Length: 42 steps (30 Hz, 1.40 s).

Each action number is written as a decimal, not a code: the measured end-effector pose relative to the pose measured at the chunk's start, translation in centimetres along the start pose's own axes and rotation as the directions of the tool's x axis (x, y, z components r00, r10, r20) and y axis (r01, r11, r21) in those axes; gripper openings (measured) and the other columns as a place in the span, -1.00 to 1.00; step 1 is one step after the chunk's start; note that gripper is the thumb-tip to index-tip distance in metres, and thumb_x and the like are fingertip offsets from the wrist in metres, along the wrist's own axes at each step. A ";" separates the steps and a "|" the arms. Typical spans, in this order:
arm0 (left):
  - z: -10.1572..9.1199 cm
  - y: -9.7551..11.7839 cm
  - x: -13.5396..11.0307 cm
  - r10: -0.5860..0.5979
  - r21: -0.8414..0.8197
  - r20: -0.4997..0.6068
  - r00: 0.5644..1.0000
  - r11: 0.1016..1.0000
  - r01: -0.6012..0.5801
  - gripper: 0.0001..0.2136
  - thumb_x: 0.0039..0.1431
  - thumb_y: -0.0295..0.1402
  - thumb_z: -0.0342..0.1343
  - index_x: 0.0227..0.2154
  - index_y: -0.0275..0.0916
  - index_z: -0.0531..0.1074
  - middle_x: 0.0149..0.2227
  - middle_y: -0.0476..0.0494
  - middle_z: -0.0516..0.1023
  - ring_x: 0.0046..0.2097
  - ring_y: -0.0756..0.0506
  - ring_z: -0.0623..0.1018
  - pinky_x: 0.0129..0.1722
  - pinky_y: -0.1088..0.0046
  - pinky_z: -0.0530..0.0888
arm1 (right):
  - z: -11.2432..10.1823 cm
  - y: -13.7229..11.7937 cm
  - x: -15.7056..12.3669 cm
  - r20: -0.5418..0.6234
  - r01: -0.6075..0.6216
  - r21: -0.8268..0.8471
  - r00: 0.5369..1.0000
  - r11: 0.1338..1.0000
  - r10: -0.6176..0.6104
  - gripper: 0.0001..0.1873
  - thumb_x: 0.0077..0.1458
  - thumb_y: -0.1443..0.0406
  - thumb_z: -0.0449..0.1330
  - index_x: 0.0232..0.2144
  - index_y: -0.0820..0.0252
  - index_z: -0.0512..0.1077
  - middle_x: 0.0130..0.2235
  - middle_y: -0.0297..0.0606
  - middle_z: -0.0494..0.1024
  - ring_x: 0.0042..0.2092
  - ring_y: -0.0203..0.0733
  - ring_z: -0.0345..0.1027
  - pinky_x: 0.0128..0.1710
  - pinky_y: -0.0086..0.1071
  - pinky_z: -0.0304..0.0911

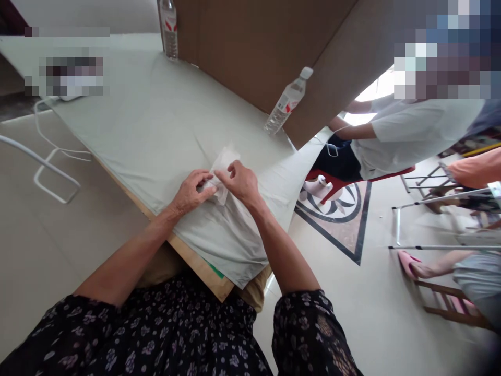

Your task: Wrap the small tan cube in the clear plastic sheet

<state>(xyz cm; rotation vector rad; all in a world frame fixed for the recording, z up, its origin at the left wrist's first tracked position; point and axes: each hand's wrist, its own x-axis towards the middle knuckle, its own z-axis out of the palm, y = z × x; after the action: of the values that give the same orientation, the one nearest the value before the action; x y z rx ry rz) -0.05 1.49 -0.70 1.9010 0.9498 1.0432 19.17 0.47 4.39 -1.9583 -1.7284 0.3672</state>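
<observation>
A small white tissue-like sheet [223, 159] lies on the pale cloth-covered table [148, 120], partly folded. My left hand [190, 192] pinches its near left edge with curled fingers. My right hand [239, 180] pinches the sheet from the right, thumb and forefinger pressed together on a fold. Both hands meet over the sheet near the table's front edge. The lower part of the sheet is hidden under my fingers.
Two plastic water bottles stand on the table, one [169, 28] at the far edge and one [287, 102] beside a tall brown cardboard panel [266, 47]. Another person [407, 133] sits at the right on a red chair. White cables [50, 151] trail off the left side.
</observation>
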 end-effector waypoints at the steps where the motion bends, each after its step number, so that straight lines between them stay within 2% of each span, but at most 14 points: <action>1: 0.0 0.0 0.0 0.002 0.014 -0.003 1.000 1.000 -0.002 -0.58 0.16 -0.07 0.23 -0.04 -0.26 0.57 0.11 -0.33 0.56 0.04 -0.20 0.59 0.03 0.24 0.57 | 0.3 -0.7 0.1 0.025 -0.016 -0.073 1.000 0.997 0.018 -0.70 0.16 0.02 0.32 -0.24 0.11 0.50 -0.33 -0.17 0.65 -0.24 -0.01 0.53 -0.17 -0.21 0.36; 5: -0.2 -0.1 -0.1 -0.012 0.050 -0.049 0.999 0.999 0.014 -0.65 0.13 -0.10 0.24 -0.13 -0.24 0.57 0.10 -0.28 0.55 -0.03 -0.16 0.59 -0.01 0.27 0.58 | 0.5 -0.6 0.3 0.071 -0.038 -0.174 0.996 0.984 0.051 -0.90 0.20 0.30 0.19 -0.33 0.12 0.52 -0.26 -0.07 0.69 -0.20 0.03 0.54 -0.19 -0.22 0.32; 10: 0.2 -0.1 0.2 -0.096 0.007 -0.136 0.986 0.995 0.098 -0.78 0.10 -0.19 0.22 -0.30 -0.24 0.54 0.01 -0.25 0.60 -0.15 -0.11 0.59 -0.10 0.32 0.58 | -0.1 2.9 -0.8 -0.102 -0.077 0.141 0.990 0.987 0.092 -0.84 0.17 0.26 0.13 -0.46 0.10 0.41 -0.39 -0.28 0.58 -0.33 -0.18 0.40 -0.24 -0.31 0.26; 14: 0.5 0.7 1.2 -0.222 -0.030 -0.230 0.948 0.975 0.221 -0.85 0.08 -0.26 0.16 -0.43 -0.24 0.49 -0.07 -0.21 0.66 -0.25 -0.06 0.58 -0.17 0.37 0.55 | -0.1 4.2 -0.2 -0.146 -0.047 0.417 0.982 0.908 0.117 -0.84 0.11 0.18 0.14 -0.44 0.10 0.40 -0.45 -0.37 0.48 -0.39 -0.24 0.33 -0.29 -0.34 0.26; 19: -1.0 0.5 2.7 -0.270 0.159 -0.364 0.891 0.925 0.345 -0.96 0.01 -0.40 0.12 -0.50 -0.20 0.44 -0.20 -0.17 0.67 -0.19 -0.14 0.59 -0.04 0.26 0.55 | 0.1 5.6 1.5 -0.179 -0.100 0.452 0.963 0.886 0.200 -0.89 0.05 0.23 0.15 -0.41 0.12 0.42 -0.47 -0.37 0.49 -0.41 -0.23 0.35 -0.25 -0.30 0.31; 22: -2.9 -0.5 2.5 -0.245 0.321 -0.386 0.889 0.868 0.379 -0.96 -0.01 -0.42 0.13 -0.52 -0.17 0.41 -0.30 -0.14 0.62 -0.16 -0.18 0.58 0.08 0.15 0.52 | 0.1 6.9 1.3 -0.204 -0.147 0.424 0.946 0.894 0.252 -0.87 0.01 0.24 0.18 -0.34 0.14 0.44 -0.43 -0.33 0.53 -0.36 -0.18 0.41 -0.16 -0.24 0.36; 24: -3.8 -0.5 2.0 -0.218 0.365 -0.408 0.887 0.851 0.377 -0.98 0.02 -0.40 0.12 -0.48 -0.17 0.43 -0.31 -0.15 0.61 -0.18 -0.19 0.58 0.03 0.14 0.54 | 0.1 7.6 0.8 -0.262 -0.133 0.451 0.926 0.883 0.273 -0.81 0.02 0.23 0.18 -0.29 0.16 0.45 -0.36 -0.28 0.57 -0.34 -0.18 0.43 -0.14 -0.22 0.39; 26: -4.1 0.4 1.5 -0.110 0.393 -0.414 0.904 0.874 0.286 -0.93 0.06 -0.40 0.10 -0.39 -0.17 0.46 -0.24 -0.14 0.62 -0.14 -0.18 0.59 0.02 0.17 0.55 | 0.1 7.9 0.0 -0.355 -0.075 0.482 0.894 0.873 0.272 -0.79 0.04 0.22 0.17 -0.26 0.17 0.46 -0.31 -0.23 0.60 -0.30 -0.17 0.45 -0.13 -0.22 0.41; 30: -2.5 4.2 1.9 0.210 0.456 -0.172 0.962 0.883 -0.111 -0.84 0.17 -0.42 0.06 -0.23 -0.19 0.52 -0.07 -0.19 0.66 0.05 -0.19 0.59 0.17 0.16 0.51 | 0.1 6.5 -1.5 -0.475 0.121 0.484 0.868 0.867 0.144 -0.75 0.18 0.13 0.14 -0.20 0.13 0.48 -0.24 -0.21 0.65 -0.23 -0.17 0.49 -0.15 -0.26 0.43; 33: -0.8 5.9 3.5 0.232 0.426 0.140 0.963 0.864 -0.270 -0.72 0.24 -0.44 0.01 -0.07 -0.20 0.55 0.02 -0.20 0.66 0.13 -0.19 0.59 0.22 0.17 0.48 | 0.0 4.6 -2.2 -0.433 0.265 0.442 0.900 0.857 -0.055 -0.71 0.30 0.08 0.10 -0.15 0.09 0.52 -0.13 -0.20 0.68 -0.14 -0.17 0.53 -0.06 -0.25 0.45; 35: -0.2 5.7 4.7 0.136 0.463 0.272 0.952 0.849 -0.254 -0.63 0.27 -0.43 -0.03 0.06 -0.22 0.53 0.11 -0.22 0.64 0.17 -0.20 0.57 0.24 0.18 0.47 | 0.0 3.8 -2.2 -0.342 0.309 0.410 0.924 0.858 -0.170 -0.65 0.36 0.05 0.07 -0.07 0.08 0.53 -0.03 -0.18 0.68 -0.04 -0.15 0.54 0.03 -0.23 0.44; 38: -0.8 4.4 6.1 -0.072 0.556 0.307 0.949 0.823 -0.118 -0.54 0.35 -0.31 -0.08 0.23 -0.32 0.42 0.24 -0.34 0.55 0.23 -0.24 0.54 0.26 0.18 0.44 | 0.3 3.7 -1.4 -0.135 0.242 0.339 0.969 0.909 -0.208 -0.54 0.42 0.01 0.02 0.05 0.15 0.53 0.09 -0.08 0.65 0.07 -0.07 0.53 0.11 -0.18 0.41; 40: -1.8 3.6 6.5 -0.173 0.590 0.325 0.930 0.806 -0.056 -0.52 0.39 -0.22 -0.14 0.22 -0.32 0.42 0.17 -0.36 0.60 0.16 -0.27 0.58 0.17 0.18 0.48 | 0.3 4.0 -1.0 -0.009 0.165 0.268 0.986 0.949 -0.169 -0.51 0.45 0.02 -0.01 0.07 0.19 0.53 0.08 -0.03 0.65 0.07 -0.01 0.54 0.11 -0.15 0.39; 42: -2.9 3.3 6.2 -0.201 0.578 0.315 0.928 0.815 -0.019 -0.53 0.39 -0.15 -0.16 0.10 -0.28 0.51 0.01 -0.30 0.67 0.03 -0.25 0.62 0.04 0.24 0.50 | 0.1 4.1 -1.2 0.028 0.137 0.231 0.989 0.963 -0.147 -0.50 0.46 0.01 -0.03 0.05 0.16 0.56 0.00 -0.08 0.68 0.03 -0.01 0.54 0.09 -0.16 0.37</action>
<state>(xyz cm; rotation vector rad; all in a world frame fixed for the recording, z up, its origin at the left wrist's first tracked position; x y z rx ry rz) 0.63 6.15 5.30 2.3955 1.2079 0.3179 22.43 -0.98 2.00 -1.6651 -1.7570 0.5373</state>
